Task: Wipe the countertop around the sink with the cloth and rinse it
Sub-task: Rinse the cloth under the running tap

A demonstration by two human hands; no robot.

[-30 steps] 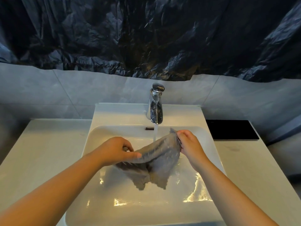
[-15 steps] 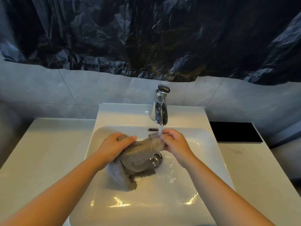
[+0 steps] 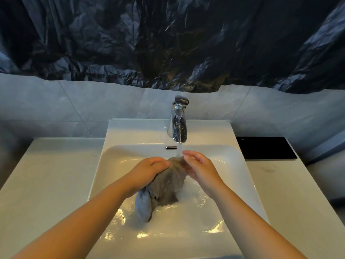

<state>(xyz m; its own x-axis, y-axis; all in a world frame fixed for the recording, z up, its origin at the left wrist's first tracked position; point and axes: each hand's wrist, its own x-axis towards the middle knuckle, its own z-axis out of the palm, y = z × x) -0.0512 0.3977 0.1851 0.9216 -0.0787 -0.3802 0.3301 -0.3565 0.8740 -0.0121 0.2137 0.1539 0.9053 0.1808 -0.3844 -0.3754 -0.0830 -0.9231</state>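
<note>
Two hands are seen over the white sink (image 3: 248,184), with the grey cloth (image 3: 168,184) bunched between them under running water (image 3: 179,150) from the chrome faucet (image 3: 178,122). The cloth is gathered into a long wad, its long axis running from the far end below the spout down and leftward toward the viewer, the loose tail hanging into the basin and touching wet porcelain. The left hand (image 3: 147,171) is closed over the upper left of the wad, its grip holding the cloth. The right hand (image 3: 199,166) is pressed against the cloth's right side with fingers half spread; whether its grip is closed on the fabric cannot be told. The drain is hidden by the cloth. The pale table (image 3: 52,180) is seen on both sides of the sink, a black panel (image 3: 265,147) lies at the far right, and dark plastic sheeting (image 3: 168,40) is hung above the grey wall tiles (image 3: 93,105).
</note>
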